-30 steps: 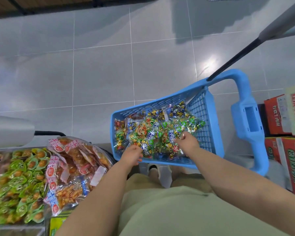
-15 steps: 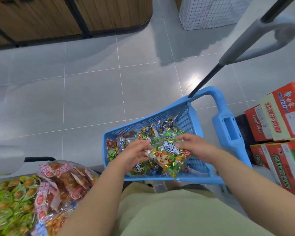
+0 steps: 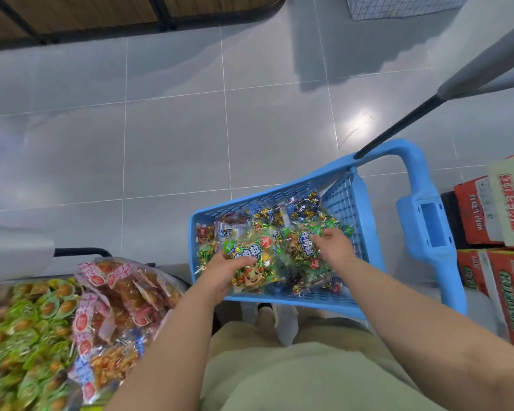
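Observation:
A blue plastic shopping basket [image 3: 280, 190] stands tilted on the floor in front of me, filled with several bags of foil-wrapped candy. My left hand [image 3: 220, 272] grips one green candy bag [image 3: 251, 264] with a cartoon face, thumb on top, at the basket's near left. My right hand [image 3: 334, 247] lies with relaxed fingers on a second, similar bag [image 3: 301, 250] in the middle of the basket. More candy bags [image 3: 304, 204] lie against the far wall of the basket.
At my left, a display bin holds green-wrapped snacks [image 3: 27, 327] and red-labelled snack packets [image 3: 116, 295]. Red cartons [image 3: 487, 212] are stacked at the right beside the basket's blue handle [image 3: 428, 221]. A black-and-grey pull rod [image 3: 398, 129] rises from the basket over grey floor tiles.
Both hands lifted a green candy bag out of the pile. Now my right hand has let go of it and moved right onto another bag; my left hand keeps hold. The view has tilted up.

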A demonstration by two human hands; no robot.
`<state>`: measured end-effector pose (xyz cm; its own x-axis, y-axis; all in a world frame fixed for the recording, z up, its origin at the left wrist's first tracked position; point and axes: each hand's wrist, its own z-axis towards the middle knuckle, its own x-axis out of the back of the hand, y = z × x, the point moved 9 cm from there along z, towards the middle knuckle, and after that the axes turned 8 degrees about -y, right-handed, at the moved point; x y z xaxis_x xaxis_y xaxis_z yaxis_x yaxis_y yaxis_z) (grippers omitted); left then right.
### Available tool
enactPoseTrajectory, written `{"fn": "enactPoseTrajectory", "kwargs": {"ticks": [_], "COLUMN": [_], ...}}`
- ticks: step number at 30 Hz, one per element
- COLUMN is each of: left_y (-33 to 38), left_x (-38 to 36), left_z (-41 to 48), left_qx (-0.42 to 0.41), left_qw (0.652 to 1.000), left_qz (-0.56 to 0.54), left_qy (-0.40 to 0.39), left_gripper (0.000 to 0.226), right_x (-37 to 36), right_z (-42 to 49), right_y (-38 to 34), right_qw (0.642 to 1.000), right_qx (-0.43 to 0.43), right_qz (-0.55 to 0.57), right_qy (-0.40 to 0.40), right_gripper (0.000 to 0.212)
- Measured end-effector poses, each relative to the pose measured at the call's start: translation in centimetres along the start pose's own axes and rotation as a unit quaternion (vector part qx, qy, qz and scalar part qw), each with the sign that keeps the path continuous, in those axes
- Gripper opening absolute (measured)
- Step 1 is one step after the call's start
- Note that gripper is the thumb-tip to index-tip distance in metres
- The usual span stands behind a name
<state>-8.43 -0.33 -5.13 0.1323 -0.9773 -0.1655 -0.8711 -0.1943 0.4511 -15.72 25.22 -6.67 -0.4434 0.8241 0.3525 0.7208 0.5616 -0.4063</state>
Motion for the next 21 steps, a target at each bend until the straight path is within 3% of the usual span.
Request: {"fn": "enactPoseTrajectory", "kwargs": {"ticks": [3, 5, 7, 9, 13, 16, 18, 21], "left_y": [-1.2, -1.7, -1.8, -2.0, -1.6, -0.4, 0.6, 2.1], "left_x": [2.0, 2.5, 2.8, 3.1, 3.1, 2.3, 1.8, 0.6], "left_z": [-0.4, -0.5, -0.6, -0.5, -0.3, -0.2, -0.1, 0.1], "left_qx": [-0.002, -0.007, -0.023, -0.037, -0.050, -0.053, -0.057, -0.073], "left_qw": [0.998, 0.996, 0.994, 0.993, 0.992, 0.995, 0.996, 0.995], "left_qz": [-0.046, -0.075, -0.087, -0.088, -0.083, -0.050, -0.012, 0.043], "left_qy": [0.045, 0.050, 0.057, 0.064, 0.077, 0.073, 0.070, 0.048], "left_gripper": [0.109, 0.109, 0.108, 0.107, 0.096, 0.089, 0.088, 0.088], "right_x": [-0.8, -1.4, -2.0, -2.0, 0.5, 3.6, 5.1, 4.4], "right_z": [0.7, 1.1, 1.4, 1.2, -0.2, -1.6, -2.4, -4.4], "right_y": [0.9, 1.0, 1.1, 1.3, 1.2, 0.3, -0.1, -1.3], "right_qw": [0.999, 0.998, 0.998, 1.000, 0.997, 0.991, 0.991, 0.983], "right_qx": [-0.014, -0.014, -0.015, 0.001, 0.064, 0.113, 0.129, 0.149], "right_qz": [-0.051, -0.056, -0.054, -0.030, 0.027, 0.031, 0.034, 0.056], "right_qy": [0.006, 0.008, -0.008, -0.008, 0.028, 0.061, 0.034, -0.095], "right_gripper": [0.070, 0.070, 0.058, 0.022, 0.031, 0.025, 0.017, 0.011]}}
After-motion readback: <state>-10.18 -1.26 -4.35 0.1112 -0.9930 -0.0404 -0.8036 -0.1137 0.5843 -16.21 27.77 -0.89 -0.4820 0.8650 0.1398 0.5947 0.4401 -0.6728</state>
